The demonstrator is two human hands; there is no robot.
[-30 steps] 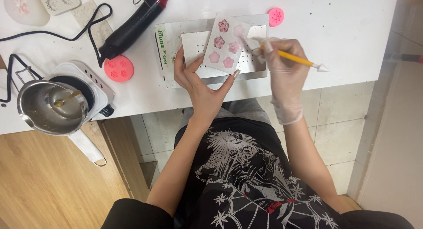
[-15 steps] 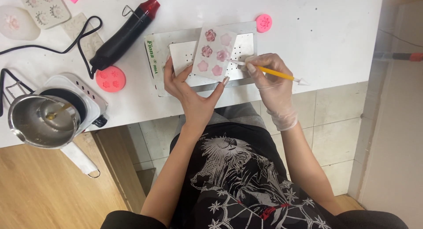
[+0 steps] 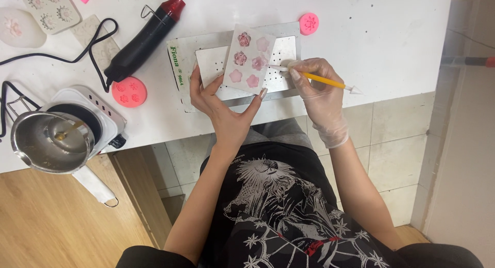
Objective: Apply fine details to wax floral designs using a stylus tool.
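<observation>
My left hand (image 3: 223, 104) grips a white rectangular mould (image 3: 248, 59) by its lower edge, tilted up over a perforated metal plate (image 3: 281, 54). The mould has several pink flower shapes in its cavities. My right hand (image 3: 315, 90), in a clear glove, pinches a yellow tool with white tips (image 3: 320, 80). One tip of the tool touches the mould's right edge near a pink flower. Both hands work at the near edge of the white table (image 3: 392, 41).
A black heat gun with a red nozzle (image 3: 144, 38) lies left of the plate. Round pink moulds (image 3: 129, 92) (image 3: 309, 23) sit on the table. A steel pot (image 3: 49, 142) rests on a small white hotplate (image 3: 100, 113) at the left. Clear flower moulds (image 3: 51, 9) lie far left.
The view has shifted a little, so the table sits higher in view than a second ago. My right hand has brought the tool tip in against the mould's right edge.
</observation>
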